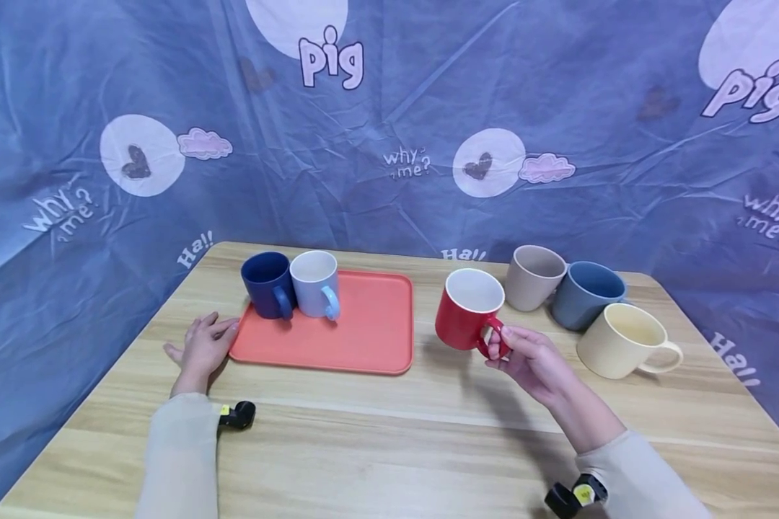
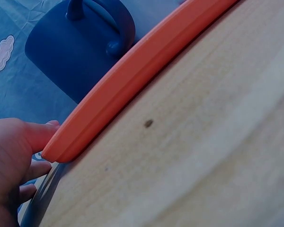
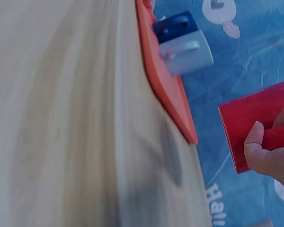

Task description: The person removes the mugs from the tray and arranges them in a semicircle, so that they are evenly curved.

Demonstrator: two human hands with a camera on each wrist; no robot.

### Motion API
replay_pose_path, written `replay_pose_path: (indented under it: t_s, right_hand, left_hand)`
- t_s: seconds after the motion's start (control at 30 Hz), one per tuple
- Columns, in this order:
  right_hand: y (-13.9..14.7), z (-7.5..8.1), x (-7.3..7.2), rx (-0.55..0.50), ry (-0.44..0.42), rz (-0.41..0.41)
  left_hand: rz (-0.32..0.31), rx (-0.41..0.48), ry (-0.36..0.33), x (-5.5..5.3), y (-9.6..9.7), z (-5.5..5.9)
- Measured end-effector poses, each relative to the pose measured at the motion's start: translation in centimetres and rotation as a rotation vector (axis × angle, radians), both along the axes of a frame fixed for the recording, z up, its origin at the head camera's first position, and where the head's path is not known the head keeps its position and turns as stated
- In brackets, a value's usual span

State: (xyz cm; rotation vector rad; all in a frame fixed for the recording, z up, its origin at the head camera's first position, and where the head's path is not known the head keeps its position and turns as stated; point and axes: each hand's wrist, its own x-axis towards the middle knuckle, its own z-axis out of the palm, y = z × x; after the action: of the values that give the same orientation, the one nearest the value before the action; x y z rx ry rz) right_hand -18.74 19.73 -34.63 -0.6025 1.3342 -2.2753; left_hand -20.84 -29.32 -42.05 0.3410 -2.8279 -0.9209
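Observation:
My right hand (image 1: 529,360) grips the handle of a red mug (image 1: 461,317) with a white inside. The mug is held upright above the table, right of the tray, its shadow falling on the wood. In the right wrist view, fingers and thumb wrap the red mug's handle (image 3: 279,136). My left hand (image 1: 203,347) rests at the left edge of a coral-red tray (image 1: 363,331), its thumb and fingers touching the rim near the corner. A dark blue mug (image 1: 260,285) and a light blue mug (image 1: 309,287) stand side by side on the tray's left part, handles toward me.
At the right stand a grey-beige mug (image 1: 529,281), a slate-blue mug (image 1: 581,299) and a cream mug (image 1: 613,346), close together on the wooden table (image 1: 389,447). A blue printed cloth (image 1: 389,108) hangs behind the table and along its sides.

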Motion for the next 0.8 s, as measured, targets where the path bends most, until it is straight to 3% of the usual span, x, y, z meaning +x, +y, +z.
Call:
replay_pose_path:
  t_s: [0.4, 0.8]
  right_hand:
    - [4.3, -2.0, 1.6, -0.099, 0.018, 0.085]
    - [7.9, -3.3, 3.6, -0.136, 0.014, 0.079]
  left_hand:
    - [-0.003, 0.002, 0.000, 0.0, -0.1, -0.1]
    - [0.000, 0.008, -0.013, 0.1, 0.0, 0.1]
